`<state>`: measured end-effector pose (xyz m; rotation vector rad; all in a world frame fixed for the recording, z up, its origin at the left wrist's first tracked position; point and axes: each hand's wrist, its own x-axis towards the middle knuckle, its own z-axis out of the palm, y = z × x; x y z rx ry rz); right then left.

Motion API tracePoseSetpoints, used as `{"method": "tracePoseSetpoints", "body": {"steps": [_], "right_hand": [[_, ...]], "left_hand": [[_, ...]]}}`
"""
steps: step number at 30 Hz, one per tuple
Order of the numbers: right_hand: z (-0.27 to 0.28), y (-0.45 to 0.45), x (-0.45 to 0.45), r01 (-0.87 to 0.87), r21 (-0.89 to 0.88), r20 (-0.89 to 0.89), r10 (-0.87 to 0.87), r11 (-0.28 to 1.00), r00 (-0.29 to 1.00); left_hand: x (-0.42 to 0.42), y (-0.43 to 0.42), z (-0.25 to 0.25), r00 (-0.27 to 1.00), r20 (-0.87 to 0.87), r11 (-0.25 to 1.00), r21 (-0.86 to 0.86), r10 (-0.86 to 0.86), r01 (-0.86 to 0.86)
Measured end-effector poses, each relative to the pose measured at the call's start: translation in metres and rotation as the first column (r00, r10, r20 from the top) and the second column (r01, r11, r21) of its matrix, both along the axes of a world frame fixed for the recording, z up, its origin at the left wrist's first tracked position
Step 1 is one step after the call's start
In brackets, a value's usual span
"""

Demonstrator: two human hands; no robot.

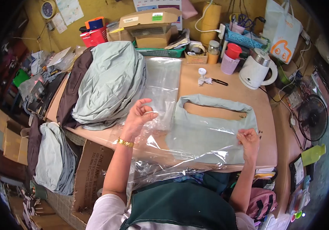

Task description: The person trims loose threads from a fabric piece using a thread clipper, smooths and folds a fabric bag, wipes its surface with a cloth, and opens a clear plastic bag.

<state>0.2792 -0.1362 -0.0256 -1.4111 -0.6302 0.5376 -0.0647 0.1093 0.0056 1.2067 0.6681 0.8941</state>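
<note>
A clear plastic bag point(187, 153) spreads low across the table front, over part of a folded pale grey-green garment point(206, 128) with a rectangular opening at its top. My right hand point(248, 143) pinches the bag's edge at the garment's right side. Above the bag's left part, my left hand point(139, 117) is raised, its fingers loosely curled and the index finger apart from the thumb; I see nothing held in it. Behind it lie more flat clear plastic bags point(164, 76). The bag's lower part hangs crumpled over the table edge.
A large pile of pale grey-green fabric point(111, 84) stands on the left of the table point(201, 84). Small black scissors or snips point(220, 82), a white kettle point(257, 69) and a red cup point(233, 50) sit at the back right. A brown carton point(90, 176) stands below.
</note>
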Motion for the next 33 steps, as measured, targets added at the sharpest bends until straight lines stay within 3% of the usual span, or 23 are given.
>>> {"method": "tracePoseSetpoints", "body": {"steps": [2, 4, 7, 11, 13, 17, 20, 22, 23, 25, 27, 29, 31, 33], "right_hand": [[-0.001, -0.005, 0.003, -0.044, -0.017, -0.021, 0.044, 0.999, 0.999], [0.001, -0.007, -0.001, 0.03, -0.044, -0.007, -0.03, 0.999, 1.0], [-0.016, -0.019, 0.017, -0.044, -0.157, 0.059, 0.054, 0.987, 0.997], [-0.022, -0.024, 0.019, -0.001, -0.127, 0.105, 0.014, 0.992, 0.994], [-0.013, -0.02, 0.005, 0.084, 0.057, -0.104, -0.078, 0.995, 0.991], [-0.019, -0.027, 0.01, 0.09, 0.122, -0.156, -0.071, 0.988, 0.985], [-0.018, -0.022, 0.008, 0.124, 0.125, -0.065, -0.116, 0.984, 0.991], [-0.026, -0.017, 0.012, 0.199, 0.181, 0.136, -0.225, 0.963, 0.965], [-0.024, -0.019, 0.014, 0.208, 0.179, 0.136, -0.233, 0.962, 0.963], [-0.012, -0.024, 0.016, 0.293, 0.024, 0.326, -0.285, 0.956, 0.901], [0.01, -0.028, 0.012, 0.312, -0.047, 0.324, -0.281, 0.949, 0.903], [0.013, -0.029, 0.012, 0.325, -0.116, 0.319, -0.275, 0.938, 0.907], [0.003, -0.026, 0.019, 0.302, 0.056, 0.434, -0.296, 0.952, 0.851], [-0.001, -0.027, 0.019, 0.305, 0.08, 0.372, -0.312, 0.949, 0.874]], "left_hand": [[-0.003, -0.003, -0.003, 0.997, 0.079, 0.995, -0.098, -0.022, 0.03], [-0.006, -0.005, -0.006, 0.986, 0.163, 0.961, -0.262, -0.043, 0.085], [-0.006, -0.01, -0.003, 0.985, 0.166, 0.971, -0.224, -0.051, 0.088], [-0.004, -0.017, -0.003, 0.992, 0.123, 0.973, -0.23, 0.008, 0.02], [-0.001, -0.02, -0.007, 0.993, 0.122, 0.965, -0.261, 0.008, 0.024], [0.006, -0.026, -0.018, 0.986, 0.096, 0.981, -0.155, 0.136, -0.12], [0.007, -0.031, -0.02, 0.981, 0.074, 0.981, -0.095, 0.177, -0.17], [0.005, -0.034, -0.019, 0.979, 0.026, 0.979, -0.051, 0.201, -0.199], [0.004, -0.033, -0.019, 0.984, 0.016, 0.982, -0.064, 0.178, -0.177], [0.01, -0.041, -0.006, 0.981, 0.006, 0.979, -0.069, 0.195, -0.194], [0.014, -0.044, -0.003, 0.976, -0.002, 0.974, -0.072, 0.216, -0.215], [0.013, -0.043, -0.005, 0.978, 0.123, 0.979, -0.138, 0.169, -0.152], [0.013, -0.043, -0.006, 0.977, 0.124, 0.976, -0.151, 0.174, -0.154], [0.014, -0.043, -0.008, 0.976, 0.126, 0.974, -0.164, 0.179, -0.157]]}}
